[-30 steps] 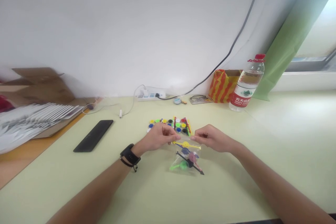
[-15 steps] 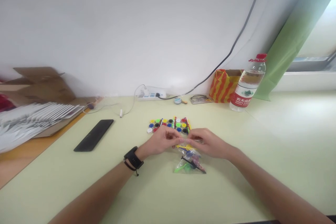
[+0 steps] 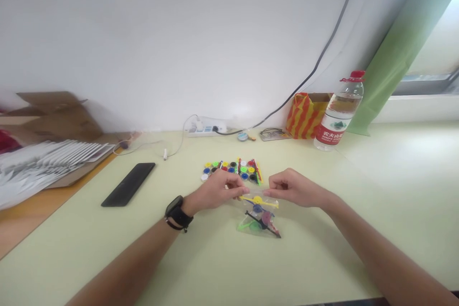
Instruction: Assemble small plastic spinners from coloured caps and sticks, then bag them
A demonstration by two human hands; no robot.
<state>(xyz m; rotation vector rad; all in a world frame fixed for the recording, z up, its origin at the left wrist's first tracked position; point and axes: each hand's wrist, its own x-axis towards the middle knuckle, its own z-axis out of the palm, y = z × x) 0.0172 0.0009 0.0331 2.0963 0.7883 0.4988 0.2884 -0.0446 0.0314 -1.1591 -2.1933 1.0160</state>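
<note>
My left hand pinches the upper left edge of a clear plastic bag, and my right hand pinches its upper right edge. Inside the bag are colourful small plastic parts: a yellow one near the top, then blue, black, pinkish red and green ones below. The bag hangs down toward the table from both hands. Behind my hands lie rows of small coloured discs in red, blue, green, yellow, black and white, with thin coloured sticks among them. My left hand hides some of these discs.
A black phone-like slab lies at the left. Further left are a stack of white packets and a cardboard box. Along the wall stand a power strip, a striped bag and a large water bottle.
My right hand has moved to the right, away from my left hand, along the bag's top edge. The bag's top is now stretched wider and its yellow part shows more.
</note>
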